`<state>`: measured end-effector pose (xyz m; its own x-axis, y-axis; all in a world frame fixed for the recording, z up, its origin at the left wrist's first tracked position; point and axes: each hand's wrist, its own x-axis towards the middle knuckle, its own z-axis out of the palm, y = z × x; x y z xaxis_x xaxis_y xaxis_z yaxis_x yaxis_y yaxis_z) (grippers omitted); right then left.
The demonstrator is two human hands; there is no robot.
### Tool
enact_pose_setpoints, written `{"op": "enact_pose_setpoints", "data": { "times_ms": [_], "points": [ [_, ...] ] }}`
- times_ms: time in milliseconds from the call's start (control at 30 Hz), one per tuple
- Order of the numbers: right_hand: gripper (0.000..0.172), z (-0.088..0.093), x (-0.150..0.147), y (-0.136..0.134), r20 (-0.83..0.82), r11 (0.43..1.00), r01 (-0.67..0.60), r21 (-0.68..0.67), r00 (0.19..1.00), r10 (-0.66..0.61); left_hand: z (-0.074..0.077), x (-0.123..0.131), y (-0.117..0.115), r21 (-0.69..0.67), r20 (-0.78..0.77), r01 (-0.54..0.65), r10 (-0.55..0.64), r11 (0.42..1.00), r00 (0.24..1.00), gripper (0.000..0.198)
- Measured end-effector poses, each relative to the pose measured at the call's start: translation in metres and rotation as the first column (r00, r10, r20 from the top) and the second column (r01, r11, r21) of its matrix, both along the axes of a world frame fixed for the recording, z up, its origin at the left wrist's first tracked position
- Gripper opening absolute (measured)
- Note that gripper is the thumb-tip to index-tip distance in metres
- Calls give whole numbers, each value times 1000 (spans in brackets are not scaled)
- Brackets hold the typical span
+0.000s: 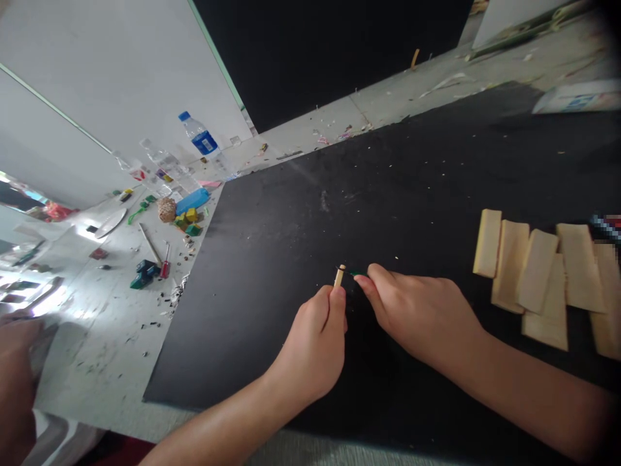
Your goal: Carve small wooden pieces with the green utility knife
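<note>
My left hand is closed around a short wooden stick, whose pale upper end sticks out above the thumb. To its right, my right hand is closed on a thin green-handled tool; most of the handle is hidden in the fingers. A slim dark part, seemingly the tool's tip, crosses the stick near its top, though it is too small to make out its shape. Both hands are above a black board. Several flat strips of wood lie to the right of my right hand, some overlapping.
Plastic bottles stand at the back left. Near the board's left edge are coloured blocks, a red screwdriver and scraps. Another person's arm shows at the far left. Bamboo pieces lie at the upper right.
</note>
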<state>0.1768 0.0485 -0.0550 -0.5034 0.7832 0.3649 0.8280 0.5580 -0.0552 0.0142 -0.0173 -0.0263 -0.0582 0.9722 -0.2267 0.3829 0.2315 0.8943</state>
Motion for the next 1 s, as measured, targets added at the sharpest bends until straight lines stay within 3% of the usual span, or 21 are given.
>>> {"op": "enact_pose_setpoints", "data": {
  "times_ms": [300,600,833,1000],
  "points": [
    [45,1,-5,-2,104,1000,-8,18,995,6,-8,-3,2,-85,8,-52,53,995,999,48],
    [43,12,-8,-1,157,988,51,-145,987,-28,26,9,-12,-157,62,-25,35,987,997,47],
    [49,4,-5,-1,130,994,100,-36,987,-95,5,2,-6,-32,-32,-86,85,996,996,48],
    [47,4,2,2,-25,992,91,-89,995,-94,3,1,-1,-1,-14,-82,82,997,997,46]
  ]
}}
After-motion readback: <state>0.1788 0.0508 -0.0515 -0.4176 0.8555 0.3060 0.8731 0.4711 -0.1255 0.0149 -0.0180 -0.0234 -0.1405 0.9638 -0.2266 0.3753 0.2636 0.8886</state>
